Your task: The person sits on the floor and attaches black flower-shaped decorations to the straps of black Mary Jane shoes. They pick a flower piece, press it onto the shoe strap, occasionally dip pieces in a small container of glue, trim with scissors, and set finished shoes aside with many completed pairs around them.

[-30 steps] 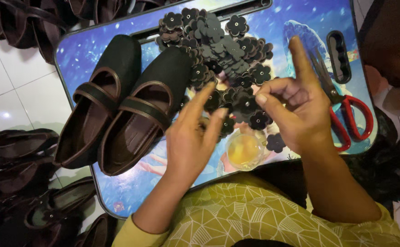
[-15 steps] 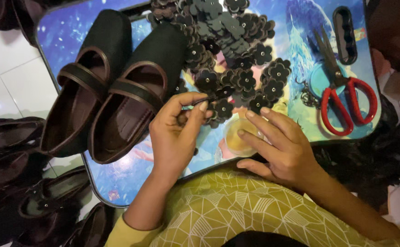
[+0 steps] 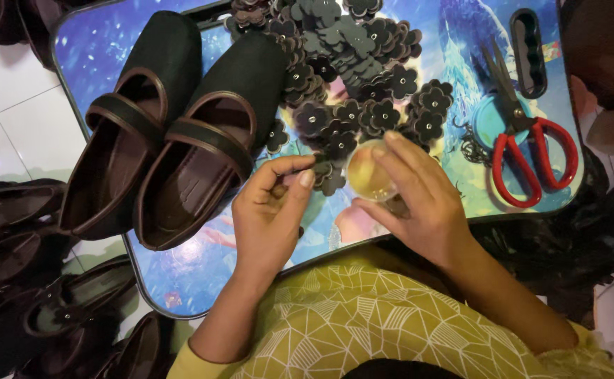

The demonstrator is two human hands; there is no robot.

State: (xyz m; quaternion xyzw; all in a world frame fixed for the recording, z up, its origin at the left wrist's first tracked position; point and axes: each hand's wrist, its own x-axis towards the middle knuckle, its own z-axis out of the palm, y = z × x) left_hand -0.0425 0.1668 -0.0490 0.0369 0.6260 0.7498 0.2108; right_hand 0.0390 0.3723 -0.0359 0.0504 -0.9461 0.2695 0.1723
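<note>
My left hand (image 3: 273,210) pinches a small dark flower-shaped piece (image 3: 319,163) between thumb and forefinger, right beside a little round pot of yellowish glue (image 3: 367,173). My right hand (image 3: 419,200) grips that pot from the right and lifts it slightly off the colourful tray table (image 3: 180,281). Just beyond the hands lies a heap of dark leather flowers with metal studs (image 3: 349,77). A pair of dark strap shoes (image 3: 173,133) rests on the tray's left part.
Red-handled scissors (image 3: 524,151) lie on the tray's right side, with a dark oval holder (image 3: 529,50) above them. More dark shoes (image 3: 19,238) are piled on the white tiled floor at the left. Dark material lies at the right (image 3: 602,231).
My right hand has taken up the glue pot and raised it. My left hand moved its flower piece to the pot's rim. The view shifted a little.
</note>
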